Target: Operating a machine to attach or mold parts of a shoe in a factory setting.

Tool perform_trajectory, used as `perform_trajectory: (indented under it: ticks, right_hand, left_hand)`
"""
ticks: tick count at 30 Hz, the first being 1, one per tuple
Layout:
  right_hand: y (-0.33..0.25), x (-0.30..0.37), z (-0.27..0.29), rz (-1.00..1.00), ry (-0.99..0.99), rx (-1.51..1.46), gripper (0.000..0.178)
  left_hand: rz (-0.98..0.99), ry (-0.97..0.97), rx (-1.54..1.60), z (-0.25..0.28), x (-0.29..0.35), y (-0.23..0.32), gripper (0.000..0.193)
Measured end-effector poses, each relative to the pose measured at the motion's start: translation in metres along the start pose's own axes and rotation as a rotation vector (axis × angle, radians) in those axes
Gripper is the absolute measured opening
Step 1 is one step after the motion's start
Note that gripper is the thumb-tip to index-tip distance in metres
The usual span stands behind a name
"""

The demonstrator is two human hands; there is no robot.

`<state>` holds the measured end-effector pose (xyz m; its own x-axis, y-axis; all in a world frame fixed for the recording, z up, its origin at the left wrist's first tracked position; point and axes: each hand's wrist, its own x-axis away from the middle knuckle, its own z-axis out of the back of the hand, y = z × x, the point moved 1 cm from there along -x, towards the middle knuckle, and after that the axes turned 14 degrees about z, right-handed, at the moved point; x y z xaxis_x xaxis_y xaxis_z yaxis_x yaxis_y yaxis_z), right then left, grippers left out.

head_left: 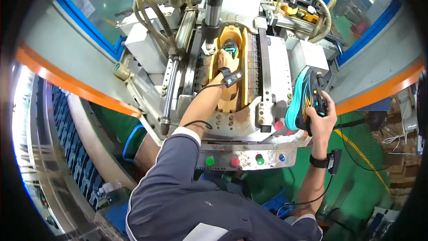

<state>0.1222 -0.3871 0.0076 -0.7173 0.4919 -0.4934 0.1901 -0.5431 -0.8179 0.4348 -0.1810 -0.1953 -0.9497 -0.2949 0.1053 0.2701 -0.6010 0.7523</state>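
Observation:
My right hand [324,119] grips a black sports shoe [301,99] with a turquoise sole and orange and yellow details, held up at the right side of the machine. Its thumb and fingers close around the shoe's upper. My left hand [227,62] reaches into the yellow, trough-shaped holder [226,103] in the middle of the press. There its fingers close on a second black and turquoise shoe [230,45], of which only a part shows at the holder's far end. A metal press rod [213,15] hangs close beside that hand.
Rows of dark clamp blocks [253,64] flank the holder. Ribbed hoses [154,6] and a cylinder [175,80] stand to the left. Along the front runs a panel [247,157] with green and red buttons. Orange-edged guards [80,88] curve around both sides.

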Motion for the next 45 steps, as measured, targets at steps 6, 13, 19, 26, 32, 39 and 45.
perform_trajectory:
  ticks: [6, 13, 19, 26, 32, 39, 45]
  right_hand:
    - [0.016, -0.095, -0.075, -0.029, -0.255, 0.286, 0.055]
    - [0.031, -0.139, -0.244, 0.116, -0.71, 0.556, 0.048]
    - [0.086, -0.138, -0.353, 0.508, -0.508, 0.795, 0.038]
    - [0.1, -0.087, -0.355, 0.353, -0.364, 0.544, 0.041]
    - [0.098, -0.077, -0.365, 0.174, -0.654, 0.603, 0.037]
    - [0.136, -0.055, -0.371, 0.664, -0.35, 0.83, 0.053]
    - [-0.041, 0.125, -0.22, 0.675, -0.774, -0.138, 0.013]
  left_hand:
    - [0.14, -0.512, 0.494, 0.048, 0.02, -0.011, 0.034]
    - [0.381, -0.862, 0.931, 0.249, 0.179, -0.055, 0.042]
    - [0.428, -0.548, 0.954, 0.371, 0.272, -0.12, 0.062]
    - [0.6, 0.072, 1.143, 0.408, 0.379, -0.173, 0.045]
    - [0.671, 0.264, 1.208, 0.382, 0.428, -0.194, 0.036]
    - [0.688, 0.296, 1.334, 0.366, 0.47, -0.198, 0.039]
    - [0.7, 0.42, 1.097, 0.355, 0.499, -0.199, 0.032]
